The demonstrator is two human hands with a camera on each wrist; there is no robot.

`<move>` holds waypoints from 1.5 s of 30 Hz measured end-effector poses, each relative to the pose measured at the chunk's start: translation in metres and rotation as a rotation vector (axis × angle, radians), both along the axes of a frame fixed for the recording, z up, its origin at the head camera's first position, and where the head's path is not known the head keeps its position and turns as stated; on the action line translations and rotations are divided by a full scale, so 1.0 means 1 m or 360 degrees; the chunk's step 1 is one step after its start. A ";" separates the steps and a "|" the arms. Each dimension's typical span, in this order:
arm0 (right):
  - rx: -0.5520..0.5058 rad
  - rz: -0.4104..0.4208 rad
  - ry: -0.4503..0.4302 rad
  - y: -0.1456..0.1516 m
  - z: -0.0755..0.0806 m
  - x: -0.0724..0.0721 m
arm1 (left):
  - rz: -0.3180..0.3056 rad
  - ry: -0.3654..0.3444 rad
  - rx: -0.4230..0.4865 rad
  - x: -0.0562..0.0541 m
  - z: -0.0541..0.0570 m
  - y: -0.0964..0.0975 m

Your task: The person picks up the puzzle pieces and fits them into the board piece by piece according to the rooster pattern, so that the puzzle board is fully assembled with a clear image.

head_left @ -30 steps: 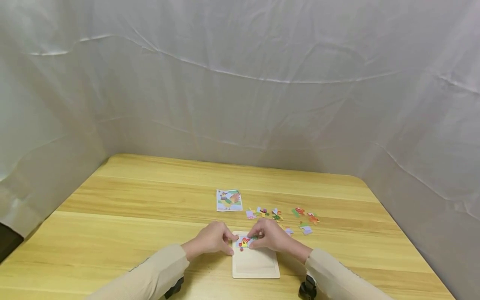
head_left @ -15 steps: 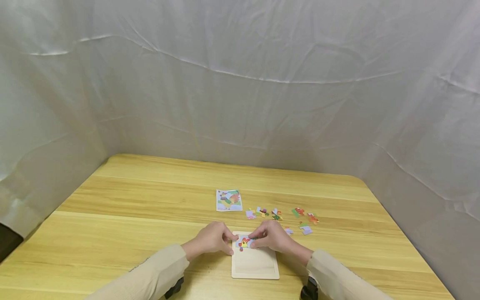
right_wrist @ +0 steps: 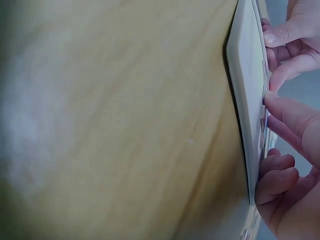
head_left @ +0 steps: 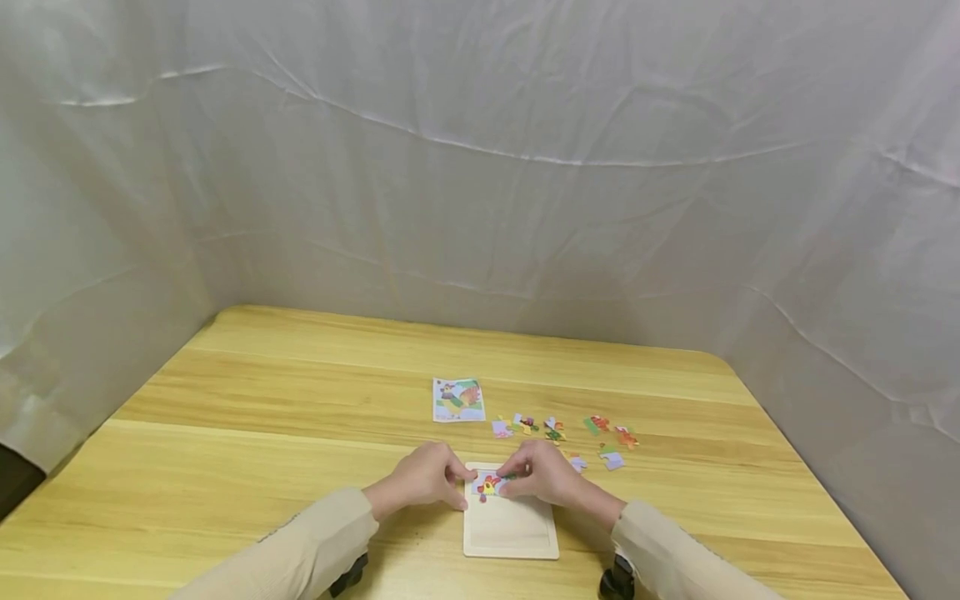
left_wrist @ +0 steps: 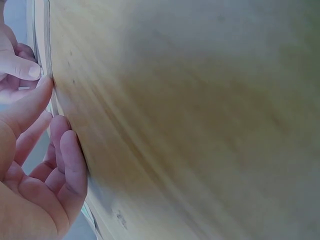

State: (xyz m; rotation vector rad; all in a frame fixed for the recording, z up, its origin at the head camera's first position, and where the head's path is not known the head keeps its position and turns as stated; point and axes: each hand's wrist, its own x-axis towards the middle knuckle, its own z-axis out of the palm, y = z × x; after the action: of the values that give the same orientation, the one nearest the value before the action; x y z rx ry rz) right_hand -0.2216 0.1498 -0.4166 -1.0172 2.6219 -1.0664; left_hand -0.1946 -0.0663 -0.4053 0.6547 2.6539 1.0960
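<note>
A shallow wooden puzzle tray [head_left: 510, 533] lies near the table's front, with joined jigsaw pieces [head_left: 489, 485] showing a red and yellow bird's head in its upper left. My left hand [head_left: 427, 477] grips the tray's left edge between thumb and index finger; in the left wrist view this left hand [left_wrist: 40, 170] has its other fingers curled against the rim. With thumb and index finger, my right hand [head_left: 546, 475] pinches a puzzle piece at the right side of the joined ones. That piece is mostly hidden by the fingers. In the right wrist view, the right hand's fingertips [right_wrist: 272, 97] are low over the tray.
A printed picture card [head_left: 458, 401] of the bird lies behind the tray. Several loose puzzle pieces [head_left: 612, 457] are scattered to the back right, some close behind the right hand. Pale cloth [head_left: 480, 208] hangs around the wooden table [head_left: 262, 450].
The tray has shifted very slightly left and toward the front edge since a second ago. Both hands stay at nearly the same spots, and the loose pieces have not moved.
</note>
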 end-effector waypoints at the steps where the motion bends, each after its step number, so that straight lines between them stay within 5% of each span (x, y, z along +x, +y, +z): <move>1: 0.0013 0.0004 0.0004 0.000 0.001 0.000 | -0.0001 0.0000 -0.0001 0.000 0.000 0.000; 26: 0.0046 0.0069 0.0069 0.017 0.007 0.000 | 0.0020 -0.0017 -0.0013 -0.001 0.002 0.001; 45: 0.0053 0.0035 -0.0068 0.018 0.003 -0.001 | 0.0028 -0.0016 -0.0009 -0.001 0.001 0.001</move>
State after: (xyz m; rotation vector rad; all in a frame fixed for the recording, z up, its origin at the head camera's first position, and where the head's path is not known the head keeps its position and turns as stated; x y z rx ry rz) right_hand -0.2226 0.1681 -0.4131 -1.0032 2.5798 -1.0249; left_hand -0.1955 -0.0655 -0.4040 0.6240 2.6582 1.0929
